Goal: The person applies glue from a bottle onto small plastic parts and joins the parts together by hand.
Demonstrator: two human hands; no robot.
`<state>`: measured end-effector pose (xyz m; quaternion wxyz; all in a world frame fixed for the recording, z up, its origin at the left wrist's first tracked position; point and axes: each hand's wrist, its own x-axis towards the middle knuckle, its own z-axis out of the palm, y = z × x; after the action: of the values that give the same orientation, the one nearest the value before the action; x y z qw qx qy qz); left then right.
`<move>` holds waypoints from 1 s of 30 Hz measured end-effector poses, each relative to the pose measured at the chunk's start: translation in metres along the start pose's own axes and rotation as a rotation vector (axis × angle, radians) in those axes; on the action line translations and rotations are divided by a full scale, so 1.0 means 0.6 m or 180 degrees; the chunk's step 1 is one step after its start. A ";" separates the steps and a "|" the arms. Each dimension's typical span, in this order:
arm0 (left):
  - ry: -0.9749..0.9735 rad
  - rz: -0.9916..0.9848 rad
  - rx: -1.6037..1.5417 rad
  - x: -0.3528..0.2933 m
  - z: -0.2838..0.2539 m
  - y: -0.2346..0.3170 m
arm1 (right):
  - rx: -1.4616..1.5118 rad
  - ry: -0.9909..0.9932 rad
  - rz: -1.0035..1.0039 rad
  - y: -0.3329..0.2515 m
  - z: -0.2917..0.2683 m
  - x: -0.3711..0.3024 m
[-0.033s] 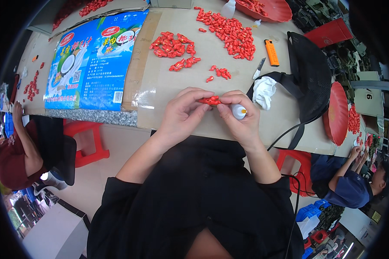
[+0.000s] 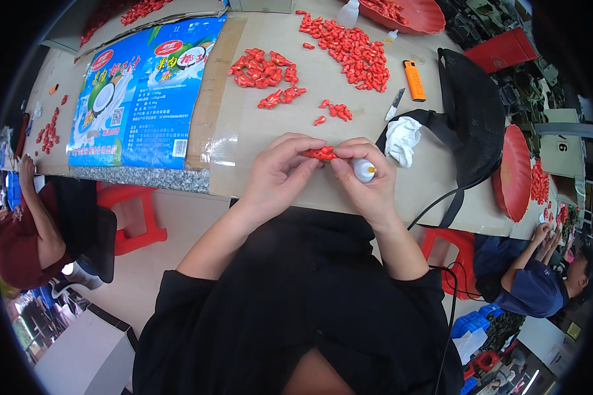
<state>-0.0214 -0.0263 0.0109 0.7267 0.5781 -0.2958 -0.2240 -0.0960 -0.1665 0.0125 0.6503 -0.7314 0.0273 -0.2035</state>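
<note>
Red and glossy, one small knobbly piece [image 2: 321,153] is held up over the near part of the beige worktop [image 2: 250,118], right between the two hands. Its left end is pinched by the thumb and fingers of the left hand [image 2: 280,172], its right end by the thumb and index finger of the right hand [image 2: 377,183]. Also tucked into that right hand is a white squeeze bottle [image 2: 362,172] with a yellow tip; how it's gripped by the other fingers can't really be told, as they're mostly hidden. Straight beyond, some loose red bits [image 2: 338,110] are scattered, with a chunkier red cluster [image 2: 255,71] gathered farther left and a big heap of tiny red pieces [image 2: 352,52] spread at the far side. Off to the right, a crumpled white tissue [image 2: 402,140], a knife blade [image 2: 395,104] and an orange lighter [image 2: 414,81] are strung out from near to far, beside a black mesh item [image 2: 471,118] whose exact kind can't be made out. Over on the left, the surface is covered by a blue printed carton panel [image 2: 145,99].
</note>
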 end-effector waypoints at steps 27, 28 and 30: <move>-0.0398 -0.0283 0.0225 0.001 -0.010 0.014 | 0.0421 0.0093 0.0420 -0.003 0.000 -0.002; -0.0400 -0.0282 0.0226 0.001 -0.009 0.014 | 0.0413 0.0081 0.0446 -0.004 -0.001 -0.002; -0.0349 -0.0284 0.0246 0.001 -0.006 0.014 | 0.0347 0.0042 0.0401 -0.004 -0.002 -0.002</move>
<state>-0.0184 -0.0223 0.0186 0.6759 0.6052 -0.3175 -0.2759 -0.0981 -0.1666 0.0143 0.7005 -0.6904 0.0665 -0.1682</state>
